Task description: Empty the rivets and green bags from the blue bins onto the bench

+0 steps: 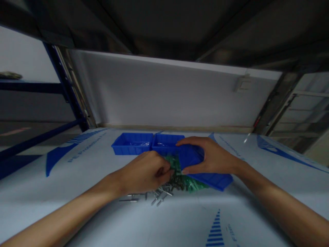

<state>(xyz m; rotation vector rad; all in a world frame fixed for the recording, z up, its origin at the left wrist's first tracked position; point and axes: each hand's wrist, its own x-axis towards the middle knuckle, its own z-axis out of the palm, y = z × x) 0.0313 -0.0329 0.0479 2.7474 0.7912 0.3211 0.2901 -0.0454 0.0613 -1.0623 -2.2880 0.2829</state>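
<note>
My right hand (212, 156) grips a blue plastic bin (213, 180), which is tipped on its side with the thumb and fingers around one end. Beside and partly under it lies a mixed pile of green pieces (194, 183) and slim metal pieces that look like screws or rivets (167, 188). My left hand (150, 171) is closed at the left side of this pile, its fingers curled in. Whatever it may hold is hidden. Several metal pieces (132, 198) lie loose below the left hand.
Two upright blue bins, a left one (132, 151) and a right one (166, 150), stand behind my hands, with clear material inside. The table (144, 226) wears printed protective film. A dark shelf (164, 31) hangs overhead, and a blue metal frame (64, 79) rises at left.
</note>
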